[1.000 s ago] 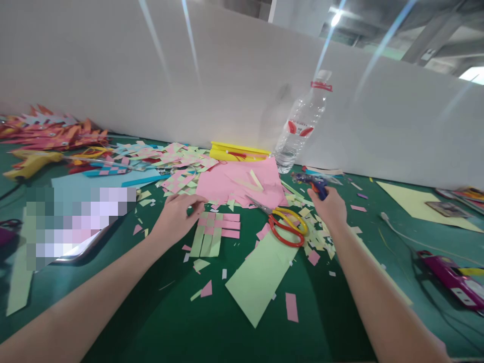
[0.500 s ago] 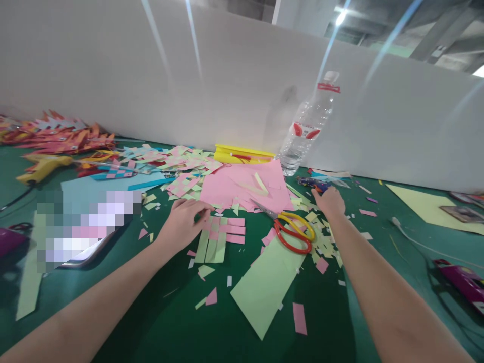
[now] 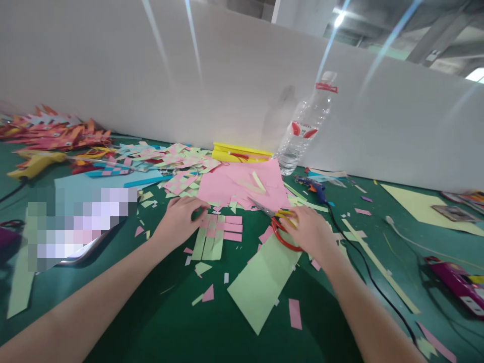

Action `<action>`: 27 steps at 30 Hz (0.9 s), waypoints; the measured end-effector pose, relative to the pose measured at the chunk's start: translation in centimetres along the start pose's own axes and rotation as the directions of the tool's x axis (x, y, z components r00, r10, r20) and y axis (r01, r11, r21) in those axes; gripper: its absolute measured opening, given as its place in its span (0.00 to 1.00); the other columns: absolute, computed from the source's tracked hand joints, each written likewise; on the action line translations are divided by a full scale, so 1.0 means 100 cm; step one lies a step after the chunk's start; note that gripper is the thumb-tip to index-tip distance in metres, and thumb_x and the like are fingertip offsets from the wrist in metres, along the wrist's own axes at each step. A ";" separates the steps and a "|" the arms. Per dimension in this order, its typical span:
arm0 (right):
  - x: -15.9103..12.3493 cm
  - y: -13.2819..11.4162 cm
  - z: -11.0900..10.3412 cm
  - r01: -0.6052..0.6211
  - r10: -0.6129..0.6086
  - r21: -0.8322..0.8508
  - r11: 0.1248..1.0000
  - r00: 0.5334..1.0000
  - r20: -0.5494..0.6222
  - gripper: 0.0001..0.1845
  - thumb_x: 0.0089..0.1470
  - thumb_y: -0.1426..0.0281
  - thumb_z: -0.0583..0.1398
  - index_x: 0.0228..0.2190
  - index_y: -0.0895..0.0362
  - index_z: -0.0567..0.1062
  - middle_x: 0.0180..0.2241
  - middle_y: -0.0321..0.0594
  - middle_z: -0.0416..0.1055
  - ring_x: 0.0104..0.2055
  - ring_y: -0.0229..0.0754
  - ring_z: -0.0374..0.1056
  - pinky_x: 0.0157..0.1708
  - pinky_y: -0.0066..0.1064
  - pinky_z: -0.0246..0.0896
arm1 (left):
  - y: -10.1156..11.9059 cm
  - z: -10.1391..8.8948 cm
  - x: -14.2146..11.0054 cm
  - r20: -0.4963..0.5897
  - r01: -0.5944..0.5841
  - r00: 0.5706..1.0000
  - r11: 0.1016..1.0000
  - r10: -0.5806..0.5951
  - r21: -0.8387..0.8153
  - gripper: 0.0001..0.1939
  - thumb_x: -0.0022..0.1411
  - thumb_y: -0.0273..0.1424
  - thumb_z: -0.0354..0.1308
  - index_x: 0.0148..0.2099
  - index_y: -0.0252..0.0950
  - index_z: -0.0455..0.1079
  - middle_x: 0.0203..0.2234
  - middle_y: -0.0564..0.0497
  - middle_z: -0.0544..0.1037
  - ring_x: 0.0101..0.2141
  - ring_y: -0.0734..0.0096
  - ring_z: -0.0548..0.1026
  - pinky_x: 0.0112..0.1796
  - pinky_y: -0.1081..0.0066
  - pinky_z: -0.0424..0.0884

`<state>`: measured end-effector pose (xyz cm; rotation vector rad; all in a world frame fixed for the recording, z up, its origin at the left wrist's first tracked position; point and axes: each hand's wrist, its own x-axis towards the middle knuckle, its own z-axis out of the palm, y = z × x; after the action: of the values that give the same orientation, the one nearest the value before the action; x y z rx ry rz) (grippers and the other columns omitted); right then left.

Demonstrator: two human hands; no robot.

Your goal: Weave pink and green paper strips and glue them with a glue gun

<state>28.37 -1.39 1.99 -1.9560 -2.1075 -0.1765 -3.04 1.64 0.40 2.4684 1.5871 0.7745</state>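
My left hand (image 3: 180,220) rests on the green table with its fingers curled, pinching the left edge of a small woven mat of pink and green paper strips (image 3: 218,235). My right hand (image 3: 309,232) lies over the handles of the red and yellow scissors (image 3: 282,237), fingers closing round them. The scissor blades point toward the pink paper sheet (image 3: 242,184). A light green paper sheet (image 3: 260,282) lies just in front of the scissors. The small blue glue gun (image 3: 316,187) lies by itself on the table beyond my right hand, its black cord trailing toward me.
A clear plastic bottle (image 3: 306,126) stands against the white wall behind the pink sheet, beside a yellow case (image 3: 240,153). Paper scraps and woven pieces cover the table. A yellow glue gun (image 3: 32,164) lies far left, and a magenta tool (image 3: 451,277) far right.
My right hand let go of the blue glue gun at the back and came left and nearer onto the scissors. My left hand stayed on the woven mat.
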 end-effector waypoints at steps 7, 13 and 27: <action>-0.009 -0.004 0.003 0.039 -0.043 0.031 0.999 0.987 0.153 0.22 0.56 0.57 0.51 0.43 0.59 0.72 0.41 0.49 0.70 0.43 0.50 0.68 0.42 0.41 0.63 | -0.005 0.001 -0.002 0.009 -0.018 1.000 1.000 0.018 0.007 0.11 0.62 0.35 0.48 0.40 0.40 0.70 0.42 0.48 0.76 0.46 0.58 0.70 0.49 0.53 0.59; -0.008 0.001 0.001 0.030 -0.048 0.099 0.995 0.981 0.188 0.20 0.55 0.59 0.53 0.45 0.58 0.71 0.42 0.48 0.69 0.43 0.50 0.68 0.41 0.41 0.64 | -0.004 0.003 -0.003 0.029 -0.019 0.999 1.000 0.019 0.008 0.12 0.63 0.34 0.46 0.41 0.40 0.70 0.42 0.47 0.76 0.46 0.58 0.70 0.49 0.53 0.59; -0.014 -0.008 -0.013 0.036 -0.027 0.302 0.953 0.999 -0.034 0.19 0.55 0.61 0.54 0.48 0.53 0.63 0.50 0.46 0.63 0.47 0.48 0.66 0.41 0.38 0.65 | -0.005 0.003 -0.003 0.083 -0.010 0.997 0.999 0.007 0.039 0.12 0.62 0.34 0.47 0.41 0.40 0.71 0.44 0.47 0.75 0.48 0.56 0.69 0.49 0.53 0.59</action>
<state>27.83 -3.17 2.94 -1.7300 -2.0097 0.1064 -3.40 1.65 -0.13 2.5012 1.5792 0.6394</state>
